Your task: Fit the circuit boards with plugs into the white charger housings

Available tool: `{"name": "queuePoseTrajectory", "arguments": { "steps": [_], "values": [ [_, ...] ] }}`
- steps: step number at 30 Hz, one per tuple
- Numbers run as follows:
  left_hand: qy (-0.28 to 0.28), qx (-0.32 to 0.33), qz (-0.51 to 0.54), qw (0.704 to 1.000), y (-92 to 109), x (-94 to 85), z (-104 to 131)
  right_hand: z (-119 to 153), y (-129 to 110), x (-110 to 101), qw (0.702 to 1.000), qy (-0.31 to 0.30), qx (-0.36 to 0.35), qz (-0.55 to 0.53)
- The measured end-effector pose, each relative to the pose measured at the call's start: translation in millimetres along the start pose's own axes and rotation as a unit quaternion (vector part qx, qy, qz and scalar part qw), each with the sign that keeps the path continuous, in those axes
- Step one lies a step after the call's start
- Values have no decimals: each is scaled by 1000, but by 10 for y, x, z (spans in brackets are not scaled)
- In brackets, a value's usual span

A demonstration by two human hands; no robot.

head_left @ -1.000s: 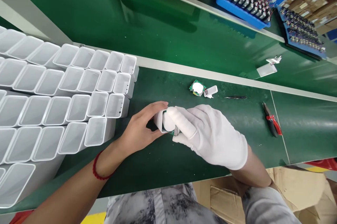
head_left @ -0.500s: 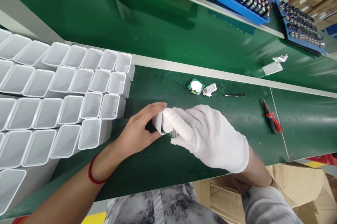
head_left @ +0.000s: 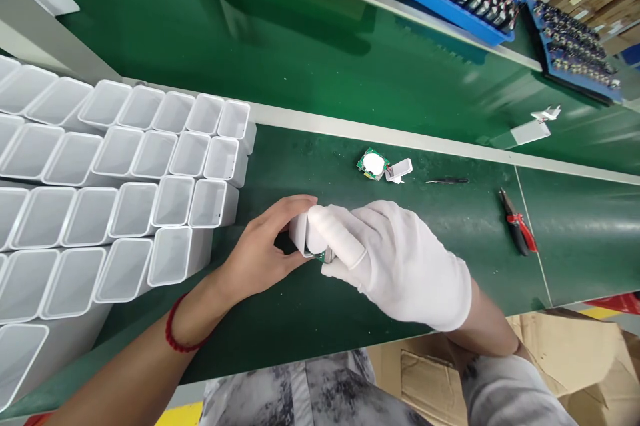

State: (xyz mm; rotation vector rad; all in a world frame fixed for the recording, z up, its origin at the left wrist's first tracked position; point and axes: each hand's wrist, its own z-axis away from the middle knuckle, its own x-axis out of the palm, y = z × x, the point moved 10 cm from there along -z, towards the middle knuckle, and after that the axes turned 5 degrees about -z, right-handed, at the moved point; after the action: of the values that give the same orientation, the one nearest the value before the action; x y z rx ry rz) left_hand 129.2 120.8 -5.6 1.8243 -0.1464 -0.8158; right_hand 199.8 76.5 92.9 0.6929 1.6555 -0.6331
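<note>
Bare, with a red bracelet at the wrist, my left hand is wrapped round a white plastic case held over the green bench. My right hand, in a white glove, grips a green circuit board at the mouth of the case. Much of the board is hidden behind the gloved fingers, and how deep it sits in the case I cannot tell. Beyond my hands lies another circuit board with a round white disc, beside a small white plastic part.
Rows of open white cases fill the left side. Black tweezers and red-handled pliers lie on the right. A blue bin of wired parts and a blue tray stand on the shelf. Cardboard lies below the bench edge.
Both hands keep nearly the same place and hold. The gloved hand has shifted very slightly left toward the case. The view has moved a little.
</note>
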Motion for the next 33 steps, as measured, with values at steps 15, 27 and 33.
{"name": "queuePoseTrajectory", "arguments": {
  "steps": [15,27,33],
  "values": [
    [-7,-30,41,999,-29,72,30,-58,91,-96,998,33,43,14],
    [94,-100,-31,990,-134,20,65,215,-101,356,982,30,186,33],
    [35,-63,-76,995,-92,89,29,265,-87,710,978,50,201,35]
  ]
}}
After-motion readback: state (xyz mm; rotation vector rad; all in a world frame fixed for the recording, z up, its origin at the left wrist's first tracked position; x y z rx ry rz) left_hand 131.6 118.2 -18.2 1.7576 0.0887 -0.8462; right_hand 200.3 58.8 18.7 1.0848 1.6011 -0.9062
